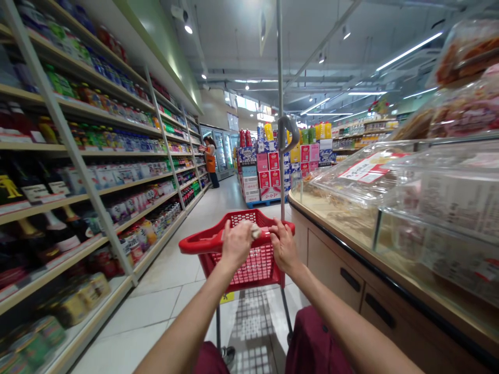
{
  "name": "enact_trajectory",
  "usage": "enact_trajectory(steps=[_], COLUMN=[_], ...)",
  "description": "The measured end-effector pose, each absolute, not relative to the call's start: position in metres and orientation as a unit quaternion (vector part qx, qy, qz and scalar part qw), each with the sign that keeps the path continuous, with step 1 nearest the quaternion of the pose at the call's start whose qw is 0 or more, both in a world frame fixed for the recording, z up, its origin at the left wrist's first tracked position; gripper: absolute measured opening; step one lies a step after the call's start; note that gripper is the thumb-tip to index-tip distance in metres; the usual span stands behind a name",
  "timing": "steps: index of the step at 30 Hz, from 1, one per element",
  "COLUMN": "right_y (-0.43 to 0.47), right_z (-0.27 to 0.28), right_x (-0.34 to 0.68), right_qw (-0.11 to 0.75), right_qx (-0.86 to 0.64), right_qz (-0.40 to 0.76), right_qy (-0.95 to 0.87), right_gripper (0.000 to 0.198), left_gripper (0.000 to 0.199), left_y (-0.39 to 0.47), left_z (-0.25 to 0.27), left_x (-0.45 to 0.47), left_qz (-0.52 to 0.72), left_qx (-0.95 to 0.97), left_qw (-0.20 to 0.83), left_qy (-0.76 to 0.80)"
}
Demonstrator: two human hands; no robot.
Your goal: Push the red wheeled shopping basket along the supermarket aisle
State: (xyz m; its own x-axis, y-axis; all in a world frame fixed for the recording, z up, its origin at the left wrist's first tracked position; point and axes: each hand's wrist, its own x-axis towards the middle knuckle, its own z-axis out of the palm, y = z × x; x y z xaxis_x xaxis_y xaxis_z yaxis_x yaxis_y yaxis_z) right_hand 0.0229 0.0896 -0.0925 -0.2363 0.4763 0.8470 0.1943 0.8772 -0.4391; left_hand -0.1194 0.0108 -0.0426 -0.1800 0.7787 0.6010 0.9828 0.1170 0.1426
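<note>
A red plastic shopping cart (259, 270) stands in front of me in the head view. My left hand (238, 240) is closed over the middle of its red handle (200, 244). A small crumpled whitish piece, perhaps tissue (255, 230), shows at the fingers of that hand, against the handle. Toward the handle's right end, my right hand (284, 245) has its fingers bent over the bar. A grey pole (280, 67) with a grey hook rises at the cart's right side. Through the grid, the cart's contents cannot be made out.
Drink shelves (117, 150) line the left side. A glass-topped counter (335, 221) with packaged food stands close on the right. Stacked drink boxes (268, 176) are ahead on a blue pallet. A person in an orange apron (211, 161) stands farther down the tiled aisle (171, 296).
</note>
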Motion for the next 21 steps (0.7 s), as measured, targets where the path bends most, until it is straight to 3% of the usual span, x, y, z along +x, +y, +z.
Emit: enact_trajectory(steps=[3,8,13,18,21], right_y=[0.090,0.089,0.090,0.091,0.090], right_z=[-0.090,-0.089,-0.089,-0.090,-0.092], right_x=[0.026,0.025,0.025,0.025,0.022], right_qw=[0.568,0.571,0.564,0.571,0.573], right_qx=[-0.197,-0.210,-0.182,-0.198,-0.203], right_qz=[0.116,0.153,0.158,0.161,0.157], right_qy=[-0.791,-0.779,-0.790,-0.781,-0.778], right_gripper=[0.044,0.042,0.045,0.044,0.044], left_gripper=[0.028,0.030,0.028,0.028,0.030], left_y=[0.010,0.003,0.015,0.006,0.006], left_z=[-0.047,-0.049,-0.050,-0.042,-0.045], left_x=[-0.118,-0.140,-0.113,-0.138,-0.129], left_qz=[-0.258,-0.289,-0.269,-0.269,-0.281], left_qx=[-0.655,-0.518,-0.668,-0.535,-0.578], left_qw=[0.203,0.196,0.217,0.203,0.220], left_qy=[-0.681,-0.781,-0.659,-0.775,-0.734])
